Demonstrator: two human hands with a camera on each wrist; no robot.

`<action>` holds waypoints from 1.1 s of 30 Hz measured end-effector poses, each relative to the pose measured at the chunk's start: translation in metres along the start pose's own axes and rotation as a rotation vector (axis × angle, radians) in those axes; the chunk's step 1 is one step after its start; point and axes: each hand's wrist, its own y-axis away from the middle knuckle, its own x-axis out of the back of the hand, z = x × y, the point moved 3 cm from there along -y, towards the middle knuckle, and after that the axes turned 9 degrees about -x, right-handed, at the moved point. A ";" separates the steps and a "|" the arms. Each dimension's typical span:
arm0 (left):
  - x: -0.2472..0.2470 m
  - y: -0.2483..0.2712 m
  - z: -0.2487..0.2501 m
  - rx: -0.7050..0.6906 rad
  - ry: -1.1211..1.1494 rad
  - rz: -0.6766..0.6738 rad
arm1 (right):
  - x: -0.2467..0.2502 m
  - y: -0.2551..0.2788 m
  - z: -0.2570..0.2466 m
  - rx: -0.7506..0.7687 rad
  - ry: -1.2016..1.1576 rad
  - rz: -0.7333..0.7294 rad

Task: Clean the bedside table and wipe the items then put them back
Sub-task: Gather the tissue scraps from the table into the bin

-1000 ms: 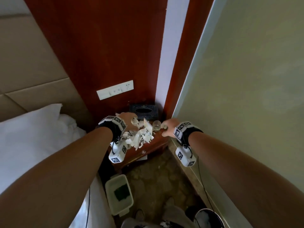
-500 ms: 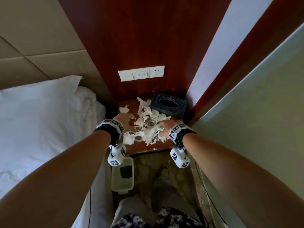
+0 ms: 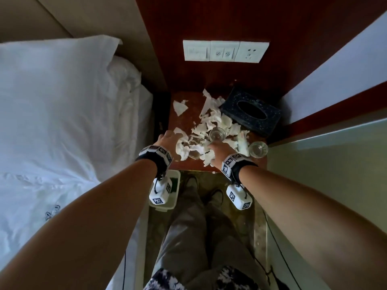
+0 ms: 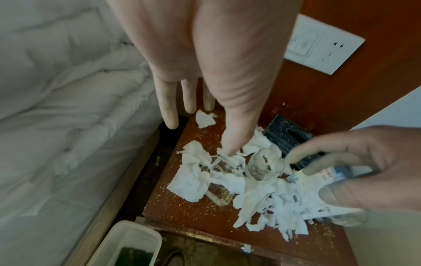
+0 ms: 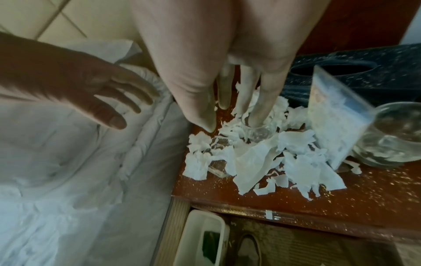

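Observation:
The red-brown bedside table (image 3: 188,122) is strewn with torn white tissue scraps (image 3: 211,122) and fine crumbs. In the pile stand a small clear glass (image 3: 217,133) and a clear square glass piece (image 4: 218,194), half covered. My left hand (image 3: 167,139) is open at the table's left edge, thumb down in the scraps (image 4: 193,180). My right hand (image 3: 217,147) reaches over the pile, its straight fingers (image 5: 262,108) touching the small glass (image 5: 257,133). A second glass (image 3: 258,149) stands at the right edge with a printed card (image 5: 335,122) leaning on it.
A dark tissue box (image 3: 251,109) sits at the table's back right. The bed with its white pillow (image 3: 62,122) lies close on the left, a pale wall close on the right. A white bin (image 3: 174,178) stands on the floor below the table's front edge, beside my legs.
The head view has tilted down onto the table. My right hand has shifted left from the table's right side to the middle glass. My left hand stays at the left of the pile.

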 end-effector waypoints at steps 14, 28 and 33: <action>-0.086 -0.103 -0.076 -0.020 -0.087 -0.083 | -0.075 -0.094 -0.025 0.110 0.400 -0.021; -0.107 -0.151 -0.079 -0.064 -0.112 -0.121 | -0.080 -0.133 -0.028 0.059 0.349 0.013; -0.113 -0.157 -0.079 -0.055 -0.173 -0.061 | -0.083 -0.144 -0.025 0.048 0.272 0.071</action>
